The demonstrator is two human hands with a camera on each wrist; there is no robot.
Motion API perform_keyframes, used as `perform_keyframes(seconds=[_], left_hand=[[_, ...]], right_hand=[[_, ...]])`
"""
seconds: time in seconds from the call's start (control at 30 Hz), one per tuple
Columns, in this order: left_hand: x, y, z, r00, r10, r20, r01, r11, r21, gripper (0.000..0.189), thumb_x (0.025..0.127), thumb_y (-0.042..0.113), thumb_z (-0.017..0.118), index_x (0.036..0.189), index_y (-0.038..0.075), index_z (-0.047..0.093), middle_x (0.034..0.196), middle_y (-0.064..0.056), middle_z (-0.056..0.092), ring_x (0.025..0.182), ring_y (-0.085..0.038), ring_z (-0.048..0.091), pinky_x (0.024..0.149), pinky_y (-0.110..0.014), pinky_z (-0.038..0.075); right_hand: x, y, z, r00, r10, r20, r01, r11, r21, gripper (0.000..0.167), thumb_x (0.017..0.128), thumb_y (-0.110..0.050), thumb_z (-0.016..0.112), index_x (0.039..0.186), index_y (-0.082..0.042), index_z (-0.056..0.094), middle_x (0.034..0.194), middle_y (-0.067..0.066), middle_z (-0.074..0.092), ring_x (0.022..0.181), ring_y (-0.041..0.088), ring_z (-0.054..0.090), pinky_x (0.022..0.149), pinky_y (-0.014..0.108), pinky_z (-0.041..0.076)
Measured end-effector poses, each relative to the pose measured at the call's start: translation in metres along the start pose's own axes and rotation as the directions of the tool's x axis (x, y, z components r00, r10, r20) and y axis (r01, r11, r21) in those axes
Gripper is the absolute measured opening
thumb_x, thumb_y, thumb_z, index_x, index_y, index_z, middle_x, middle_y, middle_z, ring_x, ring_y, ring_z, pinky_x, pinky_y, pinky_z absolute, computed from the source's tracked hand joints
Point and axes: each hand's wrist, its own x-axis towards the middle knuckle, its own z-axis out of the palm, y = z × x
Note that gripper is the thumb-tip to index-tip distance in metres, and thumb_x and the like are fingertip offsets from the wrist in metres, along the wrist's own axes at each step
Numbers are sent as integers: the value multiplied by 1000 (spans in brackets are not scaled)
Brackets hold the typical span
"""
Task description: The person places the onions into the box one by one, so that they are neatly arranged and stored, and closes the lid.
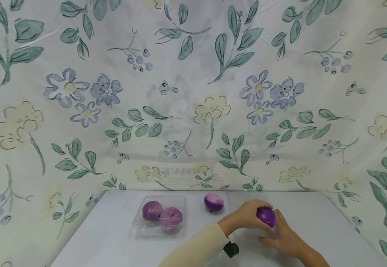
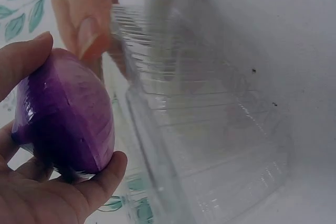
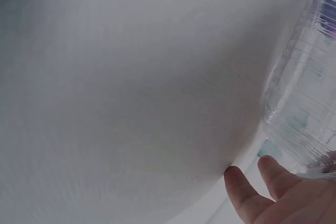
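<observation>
One onion (image 1: 266,217) (likely light, firm and slick, best held round its belly) is by the clear box (image 2: 226,145), clamped in the left grip (image 1: 249,214); the right grip (image 1: 287,239) has its fingers apart.

A white bench (image 1: 113,226) is backed and flanked by pale cloth (image 1: 193,89) printed with green leaf sprays, blue flowers, cream blossoms and berry sprigs, part of the leaf print also being shown in the left wrist view. On the left half of the bench, two rounded purple pieces (image 1: 152,211) are contained side by side in a transparent box (image 1: 146,230). To its right, near the far edge, a single purple-and-pale piece (image 1: 214,202) is placed apart.
</observation>
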Motion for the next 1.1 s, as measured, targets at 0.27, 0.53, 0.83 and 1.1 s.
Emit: perform_keyframes(seconds=[0.27,0.53,0.83,1.1], left_hand=[[6,-7,9,1000,-14,19,14,1000,-13,63,71,26,89,128,18,65,125,6,66,106,0,59,86,-16,48],[9,-16,18,997,-71,34,71,997,11,59,70,26,90,124,19,67,122,6,68,104,-1,59,85,-18,50],[12,-17,25,997,-63,54,63,998,10,58,71,23,89,124,16,67,118,5,70,96,0,60,81,-15,49],[13,-14,36,994,-79,81,75,996,50,54,77,29,86,125,18,66,117,8,69,98,2,60,82,-15,50]], right_hand=[[0,0,0,1000,-19,-22,18,1000,-15,121,82,-52,74,153,10,-2,159,35,-8,143,58,6,108,74,22],[2,2,3,999,-37,-32,36,999,-23,122,83,-53,73,152,13,-1,159,35,-6,145,55,2,112,70,16],[5,4,1,998,-46,-43,46,999,-6,123,83,-55,72,153,11,-3,161,33,-6,147,51,0,115,68,12],[1,7,4,998,-36,-44,37,999,18,121,83,-53,74,152,13,0,160,36,-4,146,54,4,114,68,17]])
